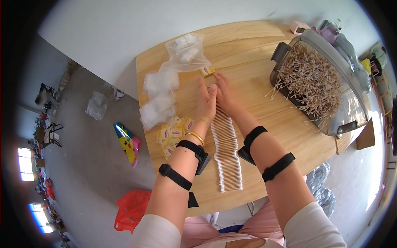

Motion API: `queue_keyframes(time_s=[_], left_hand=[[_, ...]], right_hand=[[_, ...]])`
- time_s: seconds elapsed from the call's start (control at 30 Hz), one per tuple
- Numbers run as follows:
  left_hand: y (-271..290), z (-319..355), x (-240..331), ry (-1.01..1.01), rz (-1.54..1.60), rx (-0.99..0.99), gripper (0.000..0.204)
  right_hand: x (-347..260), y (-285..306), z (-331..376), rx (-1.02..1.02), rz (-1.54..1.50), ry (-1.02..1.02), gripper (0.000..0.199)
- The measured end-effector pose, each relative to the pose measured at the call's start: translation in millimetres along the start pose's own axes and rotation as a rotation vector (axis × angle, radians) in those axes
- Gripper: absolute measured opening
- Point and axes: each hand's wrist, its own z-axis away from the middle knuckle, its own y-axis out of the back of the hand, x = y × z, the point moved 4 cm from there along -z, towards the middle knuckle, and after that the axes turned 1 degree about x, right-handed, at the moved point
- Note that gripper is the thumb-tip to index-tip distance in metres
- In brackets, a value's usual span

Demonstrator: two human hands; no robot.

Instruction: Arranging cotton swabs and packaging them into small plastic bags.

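Observation:
A long row of cotton swabs (226, 151) lies side by side on the wooden table, running from near its front edge up to my hands. My left hand (206, 102) is at the left side of the row's far end, thumb up and fingers stretched forward, slightly blurred. Opposite it, my right hand (226, 96) reaches along the right side with its fingers extended. Both palms face inward and partly hide the last swabs, so I cannot tell how firmly they touch them. Just beyond my fingertips sits a small yellow and white box (207, 72).
To the right stands a grey-rimmed clear bin (351, 108) heaped with loose cotton swabs (310, 78). Clear plastic bags (159, 109) lie on the left, near a pile of yellow and white packets (171, 134). A red plastic bag (131, 210) hangs by the table's lower left edge.

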Motion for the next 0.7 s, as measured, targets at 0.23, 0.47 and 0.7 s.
queue_keyframes(time_s=[0.23, 0.47, 0.7], left_hand=[[20, 54, 13, 0.022, 0.029, 0.004, 0.093], [22, 187, 63, 0.002, 0.08, 0.012, 0.089], [-8, 204, 47, 0.087, 0.028, -0.109, 0.093]], right_hand=[[6, 35, 44, 0.155, -0.104, -0.032, 0.049], [-54, 58, 162, 0.064, -0.131, -0.093, 0.05], [-79, 34, 198, 0.084, -0.18, -0.148, 0.053]])
